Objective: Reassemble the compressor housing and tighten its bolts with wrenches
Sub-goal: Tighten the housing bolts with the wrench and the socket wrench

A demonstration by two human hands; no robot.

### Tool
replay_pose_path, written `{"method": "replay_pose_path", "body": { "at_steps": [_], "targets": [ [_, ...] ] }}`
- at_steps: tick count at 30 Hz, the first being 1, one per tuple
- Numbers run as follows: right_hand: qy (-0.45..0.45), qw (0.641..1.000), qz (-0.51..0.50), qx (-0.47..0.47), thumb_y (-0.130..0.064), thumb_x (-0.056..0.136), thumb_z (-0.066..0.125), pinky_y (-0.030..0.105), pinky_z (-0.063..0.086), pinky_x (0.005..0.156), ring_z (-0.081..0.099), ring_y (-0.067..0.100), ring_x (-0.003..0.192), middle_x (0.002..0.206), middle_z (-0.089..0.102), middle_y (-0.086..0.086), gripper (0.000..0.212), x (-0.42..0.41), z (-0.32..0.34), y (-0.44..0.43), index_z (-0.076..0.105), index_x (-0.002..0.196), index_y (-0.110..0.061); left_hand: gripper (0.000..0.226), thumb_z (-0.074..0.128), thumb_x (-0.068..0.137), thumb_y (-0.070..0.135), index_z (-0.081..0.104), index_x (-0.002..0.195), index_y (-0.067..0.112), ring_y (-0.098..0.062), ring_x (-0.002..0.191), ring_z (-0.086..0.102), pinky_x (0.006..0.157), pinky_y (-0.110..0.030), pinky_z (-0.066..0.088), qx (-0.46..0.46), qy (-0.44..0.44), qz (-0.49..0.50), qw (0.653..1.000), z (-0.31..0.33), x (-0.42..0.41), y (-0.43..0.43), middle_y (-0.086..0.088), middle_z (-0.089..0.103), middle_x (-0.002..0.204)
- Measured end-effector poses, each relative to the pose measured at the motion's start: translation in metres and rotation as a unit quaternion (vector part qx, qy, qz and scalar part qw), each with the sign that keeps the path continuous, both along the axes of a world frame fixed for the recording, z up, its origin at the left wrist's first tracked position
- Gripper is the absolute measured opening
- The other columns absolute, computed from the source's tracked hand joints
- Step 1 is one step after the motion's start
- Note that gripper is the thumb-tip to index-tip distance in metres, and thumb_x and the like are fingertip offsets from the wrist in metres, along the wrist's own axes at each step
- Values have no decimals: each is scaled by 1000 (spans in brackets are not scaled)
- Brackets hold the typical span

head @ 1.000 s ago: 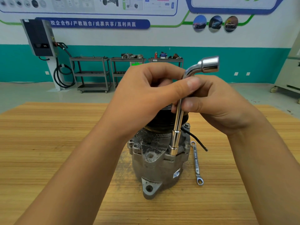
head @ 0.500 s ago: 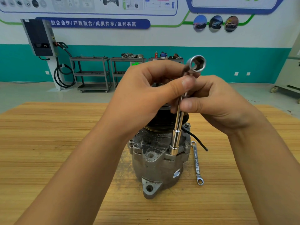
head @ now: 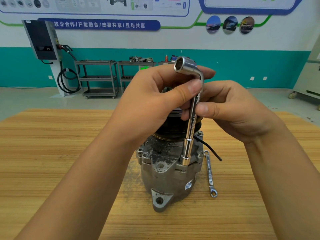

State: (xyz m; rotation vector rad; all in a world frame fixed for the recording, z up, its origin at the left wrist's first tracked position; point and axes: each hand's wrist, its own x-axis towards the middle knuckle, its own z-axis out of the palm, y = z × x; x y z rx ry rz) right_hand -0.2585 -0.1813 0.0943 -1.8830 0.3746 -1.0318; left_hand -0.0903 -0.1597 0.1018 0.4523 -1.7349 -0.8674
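Note:
A grimy grey compressor [head: 166, 177] stands upright on the wooden table [head: 52, 153], its black pulley end up. A chrome L-shaped socket wrench [head: 191, 125] stands on a bolt at the housing's upper flange, its bent socket end pointing left toward me. My left hand [head: 155, 101] pinches the wrench shaft near the bend with thumb and fingers. My right hand [head: 230, 110] pinches the shaft a little lower from the right. Another bolt head [head: 200, 133] shows at the right of the flange. A black cable [head: 210, 149] trails off to the right.
A flat ring spanner [head: 209, 174] lies on the table just right of the compressor. Beyond the table are metal shelf carts [head: 98, 78], a wall charger unit [head: 41, 40] with cable, and a white cabinet [head: 310, 78] at the far right.
The wrench has turned on the bolt: its bent socket end swung from pointing right, through facing me, to pointing left. Both hands stayed on the shaft.

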Motion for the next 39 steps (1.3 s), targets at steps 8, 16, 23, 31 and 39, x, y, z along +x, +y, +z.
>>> {"method": "replay_pose_path", "body": {
  "at_steps": [8, 16, 23, 31, 39],
  "targets": [
    [-11, 1000, -1, -3, -28, 64, 71, 15, 51, 67, 69, 7, 71, 74, 72, -7, 18, 1, -1, -1, 76, 78, -20, 19, 62, 82, 13, 69, 97, 20, -5, 68, 62, 61, -22, 51, 8, -3, -10, 1000, 1, 0, 3, 9, 69, 80],
    [-11, 1000, -8, -11, -30, 61, 73, 17, 52, 67, 69, 6, 71, 72, 70, -8, 18, 1, -2, -3, 76, 78, -24, 13, 68, 77, 19, 71, 88, 26, -16, 82, 68, 71, -25, 57, 0, -10, 27, 1000, 1, -1, 3, 4, 73, 86],
    [-10, 1000, -17, -18, -32, 58, 75, 15, 51, 65, 68, 5, 68, 71, 70, -8, 21, 2, -2, -2, 76, 77, -22, 5, 70, 74, 25, 75, 75, 25, -14, 78, 69, 73, -22, 55, -4, -13, 54, 998, 1, -1, 2, 4, 73, 78],
    [6, 999, -13, -29, -40, 59, 76, 16, 50, 69, 66, 3, 73, 72, 70, -11, 22, 0, -1, -2, 76, 76, -27, 13, 69, 77, 27, 75, 75, 16, -28, 65, 62, 64, -17, 50, -12, -21, 50, 998, 2, 0, 2, -19, 66, 70],
    [22, 1000, -8, -10, -29, 68, 67, 16, 51, 76, 66, 5, 93, 86, 74, -9, 17, -1, 1, -1, 79, 79, -21, 19, 58, 85, 20, 72, 89, 7, -9, 63, 58, 63, -18, 45, 21, -18, 19, 999, 1, 2, -2, 2, 66, 70]
  ]
}}
